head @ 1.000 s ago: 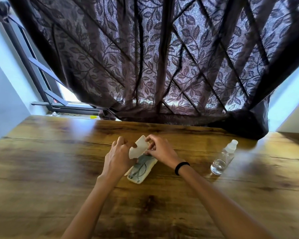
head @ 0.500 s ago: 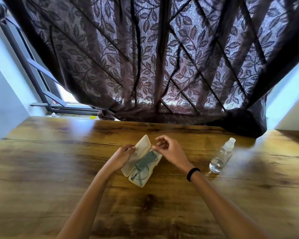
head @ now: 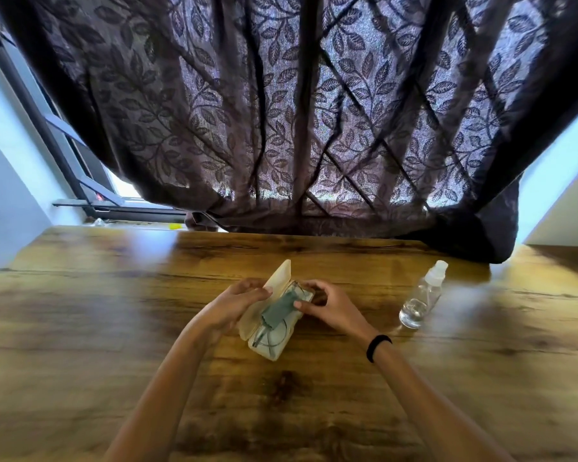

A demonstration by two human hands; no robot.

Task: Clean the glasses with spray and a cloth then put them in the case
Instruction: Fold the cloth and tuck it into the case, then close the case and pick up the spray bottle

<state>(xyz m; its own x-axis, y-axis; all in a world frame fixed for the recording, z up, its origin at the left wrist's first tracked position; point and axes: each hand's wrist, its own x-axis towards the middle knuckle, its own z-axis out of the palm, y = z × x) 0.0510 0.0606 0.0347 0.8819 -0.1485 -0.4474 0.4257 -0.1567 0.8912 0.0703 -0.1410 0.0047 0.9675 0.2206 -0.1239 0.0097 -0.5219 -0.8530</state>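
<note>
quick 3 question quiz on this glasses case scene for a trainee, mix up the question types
1. True or false: the lid of the case is raised open.
2. The spray bottle is: A) standing on the table, right of the case; B) inside the case; C) lying flat, left of the case.
3. Fill in: a grey-green ____ lies over the glasses in the case.
Key: 1 true; 2 A; 3 cloth.
</note>
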